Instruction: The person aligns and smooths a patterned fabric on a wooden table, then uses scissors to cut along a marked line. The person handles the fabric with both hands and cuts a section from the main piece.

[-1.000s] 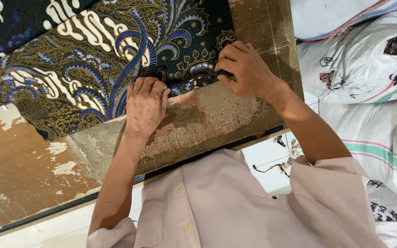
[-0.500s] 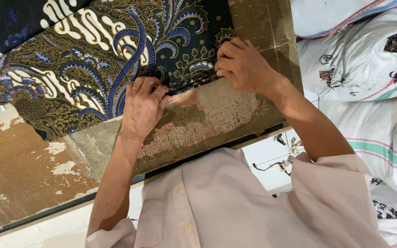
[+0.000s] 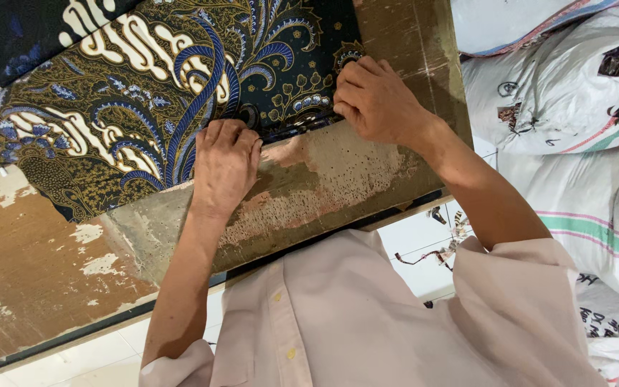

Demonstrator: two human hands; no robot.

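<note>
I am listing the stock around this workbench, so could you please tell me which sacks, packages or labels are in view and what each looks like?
Upper sack: right of the bench, bulging, white woven plastic with dark print and a pink stripe.
Lower sack: below it on the right, white, with green and pink bands and dark markings.
Striped sack: top right corner, white with a coloured edge.
No signs or screens show.

You have a dark patterned cloth spread flat on the worn worktop. It is navy and black, printed with blue feathery scrolls, cream curls and fine gold-brown flowers. Its near edge runs slanted across the worktop, with the corner at the right slightly puckered.
</note>
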